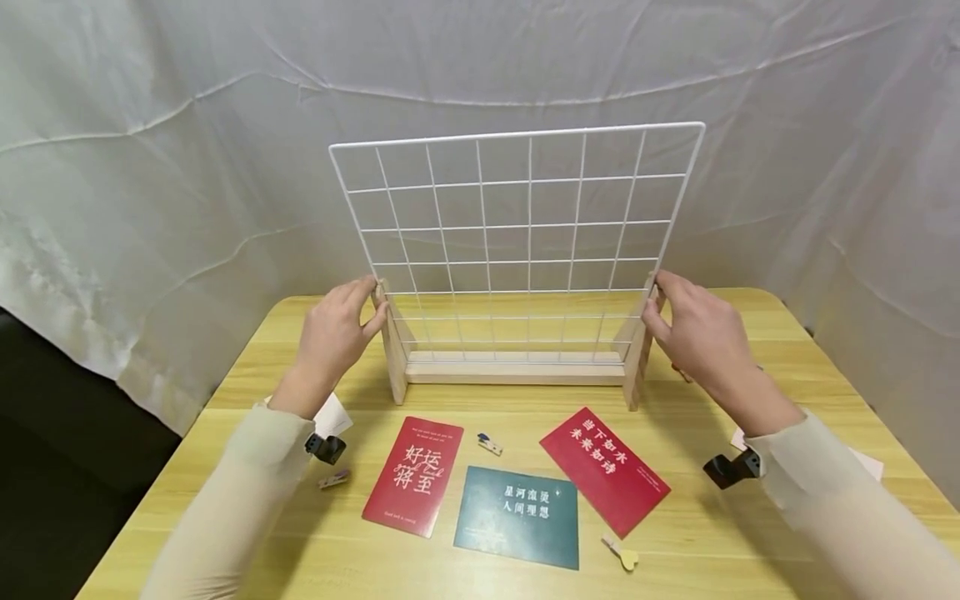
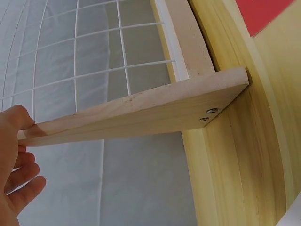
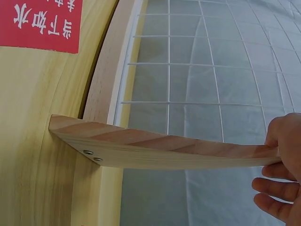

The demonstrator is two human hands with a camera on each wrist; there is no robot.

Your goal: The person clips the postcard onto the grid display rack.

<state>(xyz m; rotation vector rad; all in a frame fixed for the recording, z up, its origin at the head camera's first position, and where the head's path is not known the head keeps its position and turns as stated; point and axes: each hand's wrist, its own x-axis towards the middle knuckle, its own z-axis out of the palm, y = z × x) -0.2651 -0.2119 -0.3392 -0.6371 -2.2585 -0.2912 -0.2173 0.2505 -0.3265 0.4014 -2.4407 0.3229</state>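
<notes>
A white wire grid panel [image 1: 529, 225] stands upright, leaning back a little, in a pale wooden stand [image 1: 517, 373]. My left hand [image 1: 337, 329] pinches the top of the stand's left side board [image 2: 136, 110], thumb on the front edge. On the other side, my right hand [image 1: 697, 329] pinches the top of the right side board [image 3: 174, 153] the same way. Two screw heads show low on each board's outer face in the wrist views. The grid's lower edge sits along the stand's crossbar.
In front of the stand lie a red card [image 1: 414, 477], a teal card [image 1: 517, 518] and a second red card [image 1: 604, 472]. Small clips, one with a yellow heart [image 1: 628, 559], are scattered nearby. White paper [image 1: 332, 417] lies by the left wrist. A grey-white cloth [image 1: 480, 67] hangs behind.
</notes>
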